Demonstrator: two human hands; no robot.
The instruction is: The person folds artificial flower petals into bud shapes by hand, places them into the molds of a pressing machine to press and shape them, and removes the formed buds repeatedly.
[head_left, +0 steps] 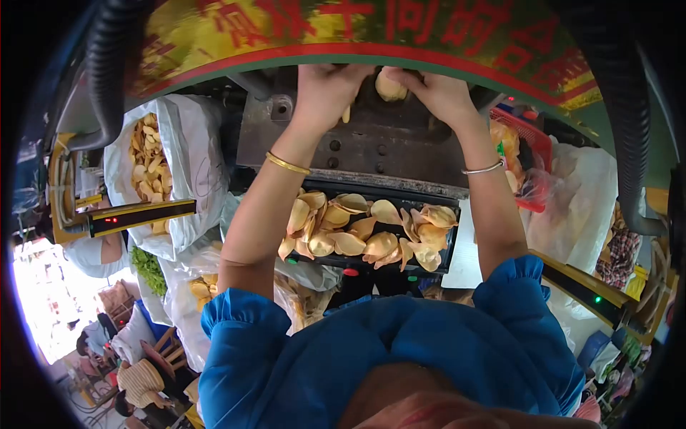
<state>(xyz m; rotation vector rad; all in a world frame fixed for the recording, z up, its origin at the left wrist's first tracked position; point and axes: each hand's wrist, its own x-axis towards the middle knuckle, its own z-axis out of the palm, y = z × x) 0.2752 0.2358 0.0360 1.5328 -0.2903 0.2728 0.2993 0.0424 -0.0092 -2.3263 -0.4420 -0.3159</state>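
Note:
Over the dark metal bed of a machine (286, 146), both hands reach up under a green and yellow sign. My right hand (437, 96) has its thumb against the edge of a tan cupped piece (390, 86); its other fingers are partly hidden by the sign. To the left of that piece, my left hand (325, 96) is curled, fingertips half covered by the sign's edge. A narrow yellowish strip (346, 114) shows just below it, and I cannot make out what the fingers hold. Many similar tan pieces (350, 243) fill a black tray (451, 250) nearer my body.
The sign (357, 39) overhangs the bed. Yellow-edged bars with lights stand left (143, 217) and right (582, 289). A white sack (196, 143) of tan pieces is on the left, a red basket (547, 143) on the right. Other people sit at lower left.

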